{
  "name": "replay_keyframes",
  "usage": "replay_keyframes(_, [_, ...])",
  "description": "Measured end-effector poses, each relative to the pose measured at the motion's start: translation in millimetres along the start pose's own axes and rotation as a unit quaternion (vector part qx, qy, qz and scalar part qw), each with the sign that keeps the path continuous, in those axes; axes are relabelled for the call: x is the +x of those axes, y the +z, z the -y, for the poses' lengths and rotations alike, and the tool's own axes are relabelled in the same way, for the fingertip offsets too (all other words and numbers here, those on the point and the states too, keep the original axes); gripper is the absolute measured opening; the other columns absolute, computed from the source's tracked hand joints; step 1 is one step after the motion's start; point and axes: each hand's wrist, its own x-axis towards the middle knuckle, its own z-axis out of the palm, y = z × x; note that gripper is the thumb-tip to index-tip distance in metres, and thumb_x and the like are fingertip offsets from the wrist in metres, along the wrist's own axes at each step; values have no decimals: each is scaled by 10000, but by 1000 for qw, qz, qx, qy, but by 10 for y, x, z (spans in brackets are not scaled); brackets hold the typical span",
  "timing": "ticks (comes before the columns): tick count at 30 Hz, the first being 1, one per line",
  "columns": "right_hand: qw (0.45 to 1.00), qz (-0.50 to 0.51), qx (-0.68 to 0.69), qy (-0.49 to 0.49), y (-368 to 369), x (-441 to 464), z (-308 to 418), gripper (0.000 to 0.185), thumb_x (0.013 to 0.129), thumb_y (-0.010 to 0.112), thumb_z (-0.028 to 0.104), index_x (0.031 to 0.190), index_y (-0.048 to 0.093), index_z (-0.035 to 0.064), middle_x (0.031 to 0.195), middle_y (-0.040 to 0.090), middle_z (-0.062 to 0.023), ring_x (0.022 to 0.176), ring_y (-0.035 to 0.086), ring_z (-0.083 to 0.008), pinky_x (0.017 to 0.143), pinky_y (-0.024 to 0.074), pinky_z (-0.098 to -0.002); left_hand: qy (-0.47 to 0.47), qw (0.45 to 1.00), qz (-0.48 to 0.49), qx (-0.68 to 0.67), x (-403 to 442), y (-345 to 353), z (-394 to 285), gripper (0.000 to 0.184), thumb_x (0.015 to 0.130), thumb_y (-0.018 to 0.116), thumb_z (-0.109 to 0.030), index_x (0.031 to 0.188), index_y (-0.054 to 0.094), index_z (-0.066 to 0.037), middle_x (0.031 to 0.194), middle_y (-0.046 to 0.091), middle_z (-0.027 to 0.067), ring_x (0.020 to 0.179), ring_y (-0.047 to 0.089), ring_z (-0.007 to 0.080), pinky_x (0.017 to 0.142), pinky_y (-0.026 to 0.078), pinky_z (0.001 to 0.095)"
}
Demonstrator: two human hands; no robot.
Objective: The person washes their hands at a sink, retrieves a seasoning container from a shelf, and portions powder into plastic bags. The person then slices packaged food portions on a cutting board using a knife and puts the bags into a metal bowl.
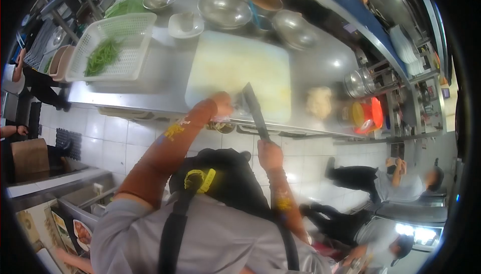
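Observation:
My right hand point(270, 155) is wrapped round the handle of a kitchen knife point(254, 107). Its dark blade points away from me over the front part of a white cutting board point(238, 68). My left hand point(221, 105) is at the board's front edge, left of the blade, with its fingers curled. Something pale and shiny shows by those fingers, too blurred to name. The board's surface has faint yellowish stains.
A white basket point(143, 48) with green vegetable strips point(104, 56) stands left. Metal bowls point(224, 11) and a white dish point(186, 25) line the back. To the right are a pale lump point(319, 102) and a red container point(373, 115). Other people point(401, 179) stand behind, right.

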Motion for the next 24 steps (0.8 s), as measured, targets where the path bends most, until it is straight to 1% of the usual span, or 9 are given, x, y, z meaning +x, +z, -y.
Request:
replay_keyframes(2, [1000, 6, 12, 17, -82, 20, 103, 367, 941, 511, 299, 764, 640, 4, 733, 614, -195, 687, 603, -400, 649, 482, -486, 11, 1000, -23, 10, 38, 6, 54, 337, 739, 571, -257, 723, 671, 64, 683, 634, 244, 620, 636, 329, 637, 511, 406])
replay_keyframes(5, [997, -64, 50, 4, -81, -28, 200, 363, 943, 507, 292, 774, 647, 3, 743, 623, -200, 693, 607, -396, 655, 483, -485, -20, 1000, -9, -7, -1, 28, 19, 309, 731, 574, -231, 758, 681, 58, 720, 641, 253, 656, 645, 346, 654, 515, 411])
replay_keyframes(7, [1000, -5, 11, -11, 32, -29, 54, 357, 943, 506, 293, 787, 653, 7, 757, 627, -202, 693, 607, -395, 660, 484, -484, -61, 996, 41, -41, -104, -106, -141, 282, 717, 585, -177, 818, 693, 63, 797, 658, 276, 740, 670, 378, 700, 529, 417])
replay_keyframes(10, [1000, 14, 17, 2, -50, -2, 131, 354, 942, 506, 299, 804, 658, 11, 773, 630, -203, 696, 609, -395, 667, 487, -481, 16, 1000, -24, 5, 12, 6, 38, 280, 715, 584, -175, 817, 695, 62, 768, 658, 266, 674, 668, 368, 639, 534, 411])
replay_keyframes(13, [999, 1, 32, -1, -28, -53, 215, 353, 941, 507, 308, 816, 659, 15, 788, 632, -205, 714, 615, -393, 674, 490, -477, 35, 997, 28, 69, 118, 76, 96, 282, 713, 588, -180, 814, 695, 61, 755, 656, 264, 631, 663, 361, 598, 532, 408])
replay_keyframes(16, [999, 32, 1, 15, 62, -70, 146, 350, 943, 504, 311, 824, 660, 21, 804, 634, -203, 741, 621, -386, 680, 494, -468, -37, 998, 47, -29, -52, -58, -63, 353, 745, 577, -301, 738, 683, 35, 725, 636, 255, 672, 643, 352, 671, 518, 410])
replay_keyframes(19, [999, 21, 16, 22, 13, -46, 252, 344, 947, 497, 305, 829, 661, 26, 820, 638, -195, 759, 622, -378, 683, 497, -460, 11, 999, -34, 27, -2, 21, 37, 358, 749, 584, -295, 763, 681, 50, 789, 644, 267, 727, 654, 357, 706, 519, 411])
replay_keyframes(22, [1000, -6, 25, -16, 145, -110, 182, 333, 948, 494, 296, 835, 658, 30, 827, 640, -187, 760, 622, -376, 685, 499, -459, -49, 998, 16, -26, -82, -62, -96, 276, 739, 580, -178, 801, 692, 66, 782, 665, 260, 660, 668, 349, 632, 544, 415])
replay_keyframes(24, [999, -6, 26, -29, 165, -127, 131, 340, 951, 483, 294, 823, 652, 28, 819, 638, -188, 751, 618, -380, 684, 494, -468, 1, 1000, 18, 20, 23, 17, -13, 283, 747, 579, -186, 801, 691, 69, 788, 665, 262, 668, 670, 346, 639, 545, 414])
